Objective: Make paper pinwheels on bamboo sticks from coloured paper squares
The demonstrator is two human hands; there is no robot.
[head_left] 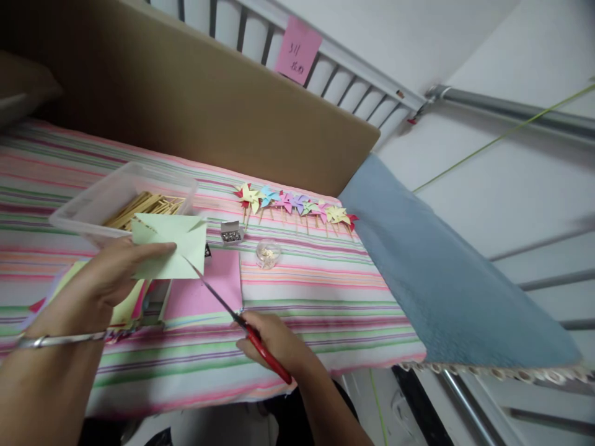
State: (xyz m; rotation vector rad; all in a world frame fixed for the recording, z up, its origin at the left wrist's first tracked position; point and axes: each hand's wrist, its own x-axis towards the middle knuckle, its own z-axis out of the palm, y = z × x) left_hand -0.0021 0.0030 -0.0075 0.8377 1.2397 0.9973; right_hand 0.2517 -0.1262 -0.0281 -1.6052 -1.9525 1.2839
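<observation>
Pale green paper (170,230), up in the air in front of the clear plastic box (162,178), and it's the left hand (116,263) that has it: thumb pressed flat on top, the other fingers tucked beneath, a firm pinch! Over on the other side, the right hand (274,341) is wrapped around the red-handled scissors (239,319), fingers curled about the grips, the blades slanting in at the paper's near right corner with the tip pointing toward its middle. Whether those blades are parted, one can't tell from here. Other slits or creases run in from the paper's far corners.

Just below, pink paper (214,291) lies on the striped cloth (325,310), and a multicoloured stack of sheets (125,310) sits partly hidden under the left wrist. Wooden sticks (139,210) fill that plastic box. To its right, a small open box (231,233) of shiny bits, then a round clear dish (277,249). And along the back, what a line-up: pinwheels (296,203) in yellow, blue, pink, purple and red, lying side by side near the cardboard (209,111)!
</observation>
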